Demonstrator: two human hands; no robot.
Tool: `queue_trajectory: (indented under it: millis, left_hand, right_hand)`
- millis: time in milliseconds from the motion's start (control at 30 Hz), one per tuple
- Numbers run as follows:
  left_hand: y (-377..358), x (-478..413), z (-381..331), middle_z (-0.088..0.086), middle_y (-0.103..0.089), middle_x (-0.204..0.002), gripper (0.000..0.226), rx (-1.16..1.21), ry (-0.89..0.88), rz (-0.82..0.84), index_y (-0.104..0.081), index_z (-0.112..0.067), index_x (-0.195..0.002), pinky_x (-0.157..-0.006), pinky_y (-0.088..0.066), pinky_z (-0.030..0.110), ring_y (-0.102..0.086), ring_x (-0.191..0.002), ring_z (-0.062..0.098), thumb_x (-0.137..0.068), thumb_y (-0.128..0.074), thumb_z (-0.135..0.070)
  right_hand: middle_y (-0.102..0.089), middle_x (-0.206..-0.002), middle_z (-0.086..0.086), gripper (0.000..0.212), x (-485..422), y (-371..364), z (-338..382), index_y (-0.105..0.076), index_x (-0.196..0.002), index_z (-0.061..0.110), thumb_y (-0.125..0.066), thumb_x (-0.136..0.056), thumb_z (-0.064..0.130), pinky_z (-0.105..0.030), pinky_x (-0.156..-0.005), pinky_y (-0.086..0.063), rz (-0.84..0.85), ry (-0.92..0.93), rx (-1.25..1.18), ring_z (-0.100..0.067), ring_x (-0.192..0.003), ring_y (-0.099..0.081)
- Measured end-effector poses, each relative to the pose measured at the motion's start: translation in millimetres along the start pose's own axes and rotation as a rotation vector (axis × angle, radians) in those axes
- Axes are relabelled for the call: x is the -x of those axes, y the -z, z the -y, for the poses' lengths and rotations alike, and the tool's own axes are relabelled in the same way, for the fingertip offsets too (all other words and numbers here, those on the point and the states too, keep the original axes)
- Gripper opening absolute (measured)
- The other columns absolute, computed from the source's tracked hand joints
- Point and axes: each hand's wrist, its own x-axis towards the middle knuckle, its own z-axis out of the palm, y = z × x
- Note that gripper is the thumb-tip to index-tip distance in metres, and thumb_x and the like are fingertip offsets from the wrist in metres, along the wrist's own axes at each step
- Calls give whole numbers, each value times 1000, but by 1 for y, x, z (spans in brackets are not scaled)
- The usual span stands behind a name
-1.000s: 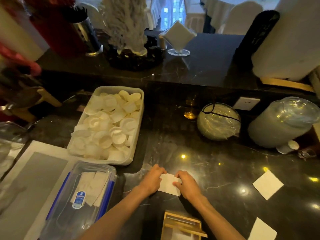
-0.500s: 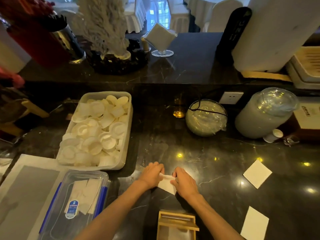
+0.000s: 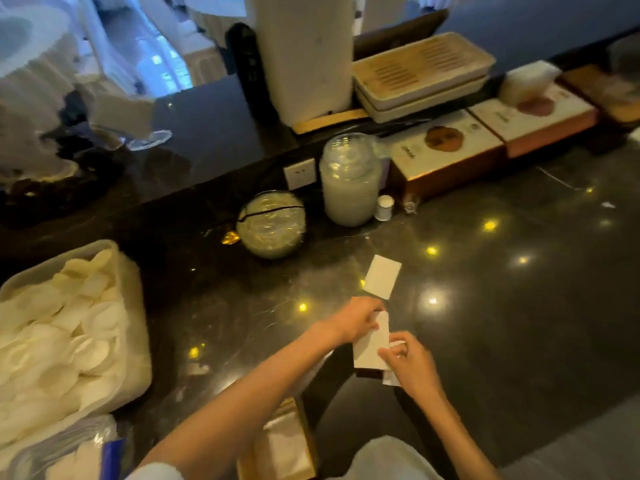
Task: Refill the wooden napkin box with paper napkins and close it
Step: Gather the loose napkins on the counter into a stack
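A folded white paper napkin (image 3: pixel 371 348) is held upright a little above the dark marble counter, between both hands. My left hand (image 3: pixel 356 320) pinches its top edge. My right hand (image 3: pixel 410 367) grips its lower right corner. The wooden napkin box (image 3: pixel 280 445) stands open at the bottom of the view between my forearms, with white napkins inside. Another folded napkin (image 3: pixel 382 281) lies flat on the counter just beyond my hands.
A plastic tub (image 3: pixel 135 344) of white round pads fills the left side. A lidded clear container (image 3: pixel 65 448) sits at the bottom left. Behind stand a wrapped glass bowl (image 3: pixel 270 224), a tall wrapped jar (image 3: pixel 349 180), a small white bottle (image 3: pixel 385 207) and flat gift boxes (image 3: pixel 446 147).
The napkin has been lifted off the counter and turned upright between both hands. The view has swung to the right, so the tub now sits at the left edge.
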Motion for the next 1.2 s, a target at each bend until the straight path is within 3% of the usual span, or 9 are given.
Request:
queue_trajectory:
  millis: [100, 233, 367, 667, 800, 933, 1000, 1067, 1200]
  left_hand:
    - [-28, -28, -24, 20, -56, -133, 36, -186, -31, 90, -56, -3, -131, -105, -39, 42, -49, -126, 35, -95, -51, -4]
    - [-57, -46, -28, 18, -52, -134, 42, -294, -46, 175, -53, -10, -136, -105, -40, 42, -50, -123, 35, -94, -49, -3]
    - [-73, -51, -26, 17, -48, -134, 44, -385, -55, 161, -51, -7, -136, -103, -38, 36, -46, -122, 33, -93, -52, -1]
    - [-93, -42, -23, 12, -54, -120, 44, -523, -12, 74, -47, -14, -124, -92, -37, 36, -47, -109, 29, -84, -65, -10]
    - [-91, -50, -19, 10, -53, -123, 40, -374, 93, 123, -52, -16, -122, -99, -36, 37, -46, -115, 29, -84, -66, -14]
    - [-85, -54, -12, 8, -50, -112, 19, -86, 123, 185, -63, -12, -105, -95, -48, 35, -52, -107, 27, -87, -64, -10]
    - [-77, -56, -6, 3, -50, -101, 11, 98, 156, 132, -58, -15, -92, -88, -51, 35, -54, -95, 23, -87, -58, -5]
    - [-67, -60, 3, 1, -53, -96, 17, 310, 205, 19, -51, -19, -86, -85, -52, 38, -55, -92, 20, -86, -57, -4]
    - [-44, -65, 10, 1, -54, -100, 20, 669, 388, -202, -47, -17, -101, -77, -51, 28, -55, -96, 16, -90, -60, -7]
  right_hand:
    - [-65, -80, 7, 18, -3, 14, -25, -59, -97, 24, -71, -85, 20, -41, -75, -56, -97, -59, 16, -18, -84, -67]
    - [-67, -76, 7, 14, -9, 15, -48, -57, -93, 21, -70, -87, 24, -40, -73, -55, -99, -83, 83, -17, -79, -67]
    - [-66, -84, 6, 15, -15, 14, -62, -57, -102, 22, -66, -91, 28, -24, -68, -49, -83, -95, 139, -9, -79, -62]
    - [-66, -106, 0, 23, -18, 2, -80, -54, -111, 19, -65, -92, 26, -27, -78, -55, -112, -104, 292, -13, -95, -64]
    - [-65, -115, -1, 35, -17, 2, -84, -49, -120, 20, -66, -91, 29, -26, -79, -55, -112, -149, 296, -17, -101, -66]
    - [-59, -116, -1, 37, -18, 3, -84, -52, -123, 18, -66, -90, 29, -28, -79, -53, -143, -105, 267, -16, -100, -62]
    - [-54, -109, 4, 31, -25, 8, -82, -58, -116, 21, -68, -88, 30, -29, -80, -51, -165, -60, 210, -15, -98, -58]
    - [-54, -102, 6, 23, -43, 18, -73, -61, -106, 23, -71, -86, 29, -35, -81, -51, -135, -79, 85, -18, -97, -60]
    - [-66, -107, -4, 33, -89, 40, -29, -56, -118, 11, -70, -87, 11, -29, -81, -54, -89, -104, -349, -16, -98, -66]
